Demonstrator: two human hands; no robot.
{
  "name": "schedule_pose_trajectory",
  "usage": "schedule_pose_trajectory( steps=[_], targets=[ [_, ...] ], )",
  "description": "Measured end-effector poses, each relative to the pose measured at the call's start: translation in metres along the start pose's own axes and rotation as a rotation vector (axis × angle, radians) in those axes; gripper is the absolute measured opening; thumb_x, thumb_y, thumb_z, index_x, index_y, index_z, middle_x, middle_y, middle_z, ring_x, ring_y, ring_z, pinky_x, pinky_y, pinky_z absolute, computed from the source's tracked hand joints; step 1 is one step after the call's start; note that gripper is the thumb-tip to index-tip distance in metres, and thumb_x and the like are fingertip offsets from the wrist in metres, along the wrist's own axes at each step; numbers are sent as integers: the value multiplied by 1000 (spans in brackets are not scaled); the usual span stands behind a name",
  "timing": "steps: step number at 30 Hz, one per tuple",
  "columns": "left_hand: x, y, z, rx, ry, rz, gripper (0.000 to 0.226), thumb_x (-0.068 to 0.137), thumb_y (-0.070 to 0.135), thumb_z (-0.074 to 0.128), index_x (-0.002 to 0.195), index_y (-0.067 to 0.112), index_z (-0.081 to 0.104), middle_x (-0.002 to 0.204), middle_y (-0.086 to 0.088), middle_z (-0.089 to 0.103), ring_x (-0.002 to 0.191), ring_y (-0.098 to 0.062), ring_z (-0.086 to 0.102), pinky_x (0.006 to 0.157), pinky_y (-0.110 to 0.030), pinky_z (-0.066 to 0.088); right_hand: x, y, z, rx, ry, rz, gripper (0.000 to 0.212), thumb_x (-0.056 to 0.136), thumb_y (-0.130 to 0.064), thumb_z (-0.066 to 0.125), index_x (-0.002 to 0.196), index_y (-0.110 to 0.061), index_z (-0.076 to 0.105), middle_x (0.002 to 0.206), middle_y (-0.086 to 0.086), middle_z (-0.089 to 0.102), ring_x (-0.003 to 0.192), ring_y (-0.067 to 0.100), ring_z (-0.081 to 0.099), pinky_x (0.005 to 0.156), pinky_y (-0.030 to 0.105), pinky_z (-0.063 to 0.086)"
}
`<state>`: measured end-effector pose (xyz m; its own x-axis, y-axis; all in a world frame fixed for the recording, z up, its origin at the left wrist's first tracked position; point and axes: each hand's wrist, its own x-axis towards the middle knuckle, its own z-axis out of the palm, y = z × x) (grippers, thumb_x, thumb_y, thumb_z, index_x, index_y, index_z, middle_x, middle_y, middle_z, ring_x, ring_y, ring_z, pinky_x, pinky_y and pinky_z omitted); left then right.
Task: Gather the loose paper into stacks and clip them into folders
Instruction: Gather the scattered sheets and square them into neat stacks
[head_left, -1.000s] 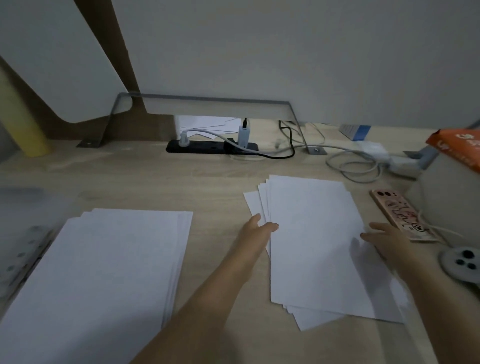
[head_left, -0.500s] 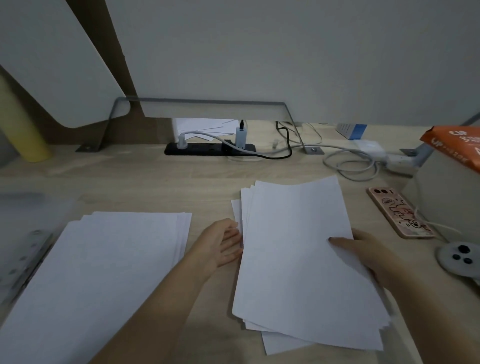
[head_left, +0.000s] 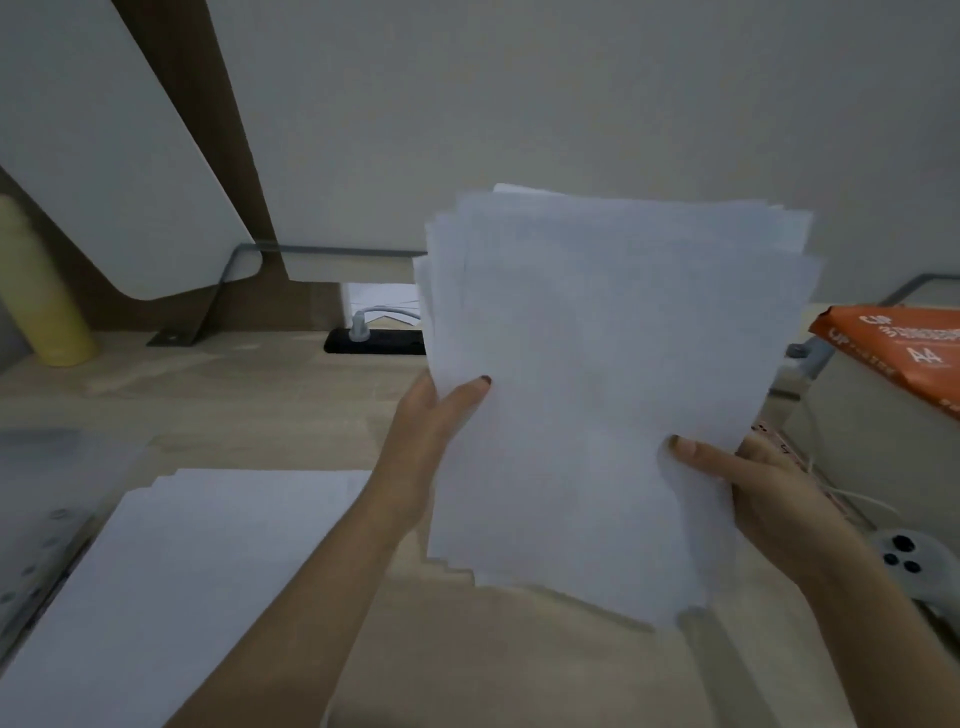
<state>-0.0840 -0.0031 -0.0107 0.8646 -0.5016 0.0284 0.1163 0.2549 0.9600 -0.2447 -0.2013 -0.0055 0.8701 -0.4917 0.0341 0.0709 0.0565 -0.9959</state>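
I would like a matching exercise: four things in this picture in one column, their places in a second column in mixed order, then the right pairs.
Things
1. loose sheaf of white paper sheets
2. flat stack of white paper
3. orange packet of A4 paper
4. yellow cylinder

Places
A. standing far left at the back of the wooden desk
B. right edge of the view
C. held between left hand and right hand
D. lying flat on the desk, left side

Pairs: 1-C, 2-D, 3-B, 4-A
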Motion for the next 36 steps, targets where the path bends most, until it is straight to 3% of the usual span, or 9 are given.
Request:
schedule_pose_trajectory(
  steps=[3,6,10,17,19,25,27,30,36],
  targets=[
    [1,24,4,16,-55,131,20,87,14,60,105,22,64,96,6,74,88,-13,70,76,-27,59,1,-20,4,48,-40,-49,26,66,-15,66,92,-14,71,93,-2,76,87,14,71,70,22,58],
    [-2,30,4,79,-92,193,21,86,11,61,102,25,63,90,13,74,85,-6,70,70,-20,57,2,-27,8,63,-18,-88,31,69,-8,57,97,-15,67,94,-4,75,86,11,71,74,23,58],
    [-8,27,3,124,-141,245,26,86,6,61,101,27,62,88,16,73,82,1,69,65,-12,52,2,-28,15,88,18,-101,29,67,-11,58,95,-16,67,87,-7,76,78,8,71,63,19,56],
    [-11,7,-6,136,-121,233,30,86,2,60,100,28,59,92,14,71,84,-1,68,68,-13,52,-1,-6,20,65,9,-50,26,63,-22,70,89,-20,74,95,-3,75,89,13,71,66,20,56],
    [-15,-5,-5,139,-115,187,30,85,0,60,99,27,59,95,11,69,84,-5,67,70,-13,53,-5,7,25,16,26,-16,27,67,-16,67,93,-21,72,98,-2,75,94,17,70,68,22,57],
    [-17,12,-6,123,-84,293,32,72,19,59,103,27,59,91,14,72,85,-4,68,67,-15,53,-5,-8,28,97,14,-136,28,66,-11,64,93,-19,70,93,-6,76,85,9,71,65,18,55],
    [-21,5,-12,144,-86,289,32,73,15,57,102,29,57,86,20,72,80,3,68,64,-12,51,-6,-3,26,67,5,-119,34,58,-16,77,92,-19,73,94,-5,75,87,9,71,67,19,55],
    [-32,-23,-21,199,-68,162,31,79,5,60,98,29,57,79,19,72,74,4,67,60,-9,49,-16,26,26,-38,4,5,55,39,-42,89,90,-28,76,100,-2,75,91,12,70,69,20,55],
    [-35,-17,-26,280,-55,78,34,90,2,54,95,35,54,92,17,64,71,14,63,62,-4,47,-23,31,48,10,119,79,12,81,-22,62,92,-19,68,89,-2,76,79,13,72,62,24,56]
  ],
)
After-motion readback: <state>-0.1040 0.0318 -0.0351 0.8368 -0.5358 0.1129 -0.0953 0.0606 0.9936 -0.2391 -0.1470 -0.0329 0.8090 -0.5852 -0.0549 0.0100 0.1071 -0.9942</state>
